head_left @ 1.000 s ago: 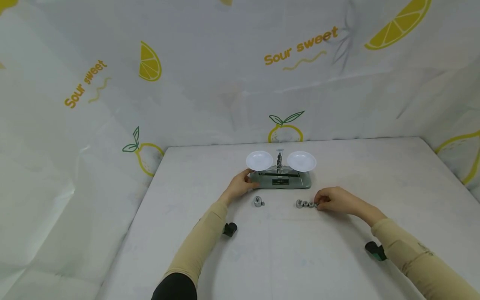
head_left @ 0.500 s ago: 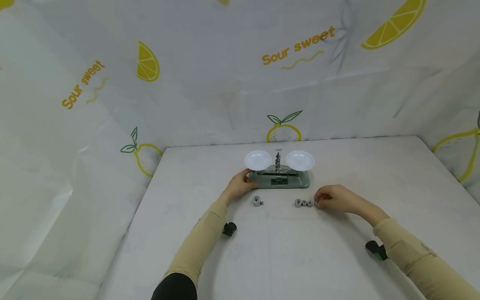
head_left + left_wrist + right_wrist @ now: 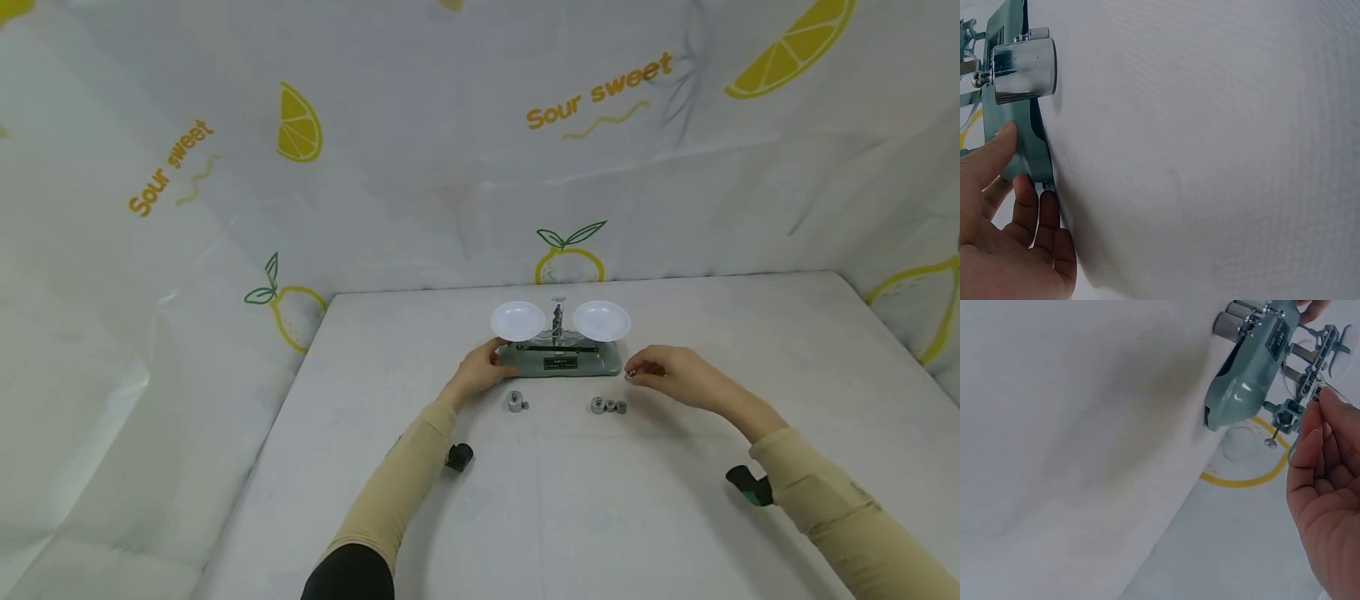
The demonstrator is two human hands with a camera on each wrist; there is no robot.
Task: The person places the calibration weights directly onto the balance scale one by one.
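Note:
A green-based balance scale with two white pans stands on the table. My left hand grips the left end of its base; the left wrist view shows the thumb on the front face and fingers curled at the end. My right hand pinches a small metal weight above the table, just off the base's right end; fingertips mostly cover it. Below the scale's right side sit three metal weights in a row. A larger cylindrical weight and a tiny one sit near my left hand.
The white-covered table meets a white sheet printed with lemons behind it. Black camera mounts hang at both wrists. Both pans stand level with each other, beside the scale's central post.
My right hand has picked the small weight from the right end of the row and carried it up toward the scale. My left hand stays on the base.

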